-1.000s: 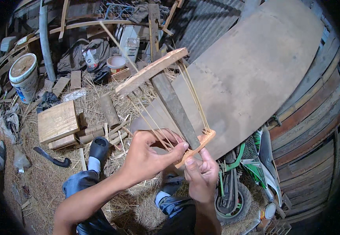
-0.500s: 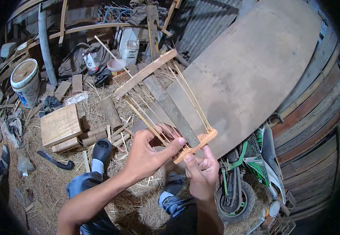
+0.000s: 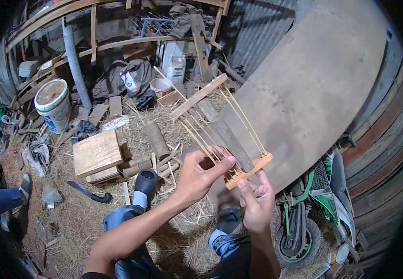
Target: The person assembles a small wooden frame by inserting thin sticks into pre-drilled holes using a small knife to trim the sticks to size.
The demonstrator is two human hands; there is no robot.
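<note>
In front of me I hold a small wooden frame (image 3: 229, 135). It has a far crossbar (image 3: 196, 97), a shorter near crossbar (image 3: 262, 162), a grey flat slat down the middle and thin bamboo-like sticks on both sides. My left hand (image 3: 203, 174) is closed round the left-hand sticks where they meet the near crossbar, its thumb lying over them. From below and to the right, my right hand (image 3: 258, 202) pinches that crossbar between thumb and fingers. One long stick pokes out past the far crossbar's left end. My left palm hides some stick ends.
A large board (image 3: 313, 83) leans at the right, beside a green-and-white motorbike (image 3: 322, 200). On the straw-strewn ground lie a curved dark blade (image 3: 90, 192), a wooden block (image 3: 98, 151) and a log piece (image 3: 156, 139). A bucket (image 3: 52, 104) stands far left; another person's leg (image 3: 4, 199) shows at left.
The whole view has shifted, so the scene sits farther right and lower. The frame looks slightly more foreshortened. Both hands keep their hold, and more of the other person's leg shows.
</note>
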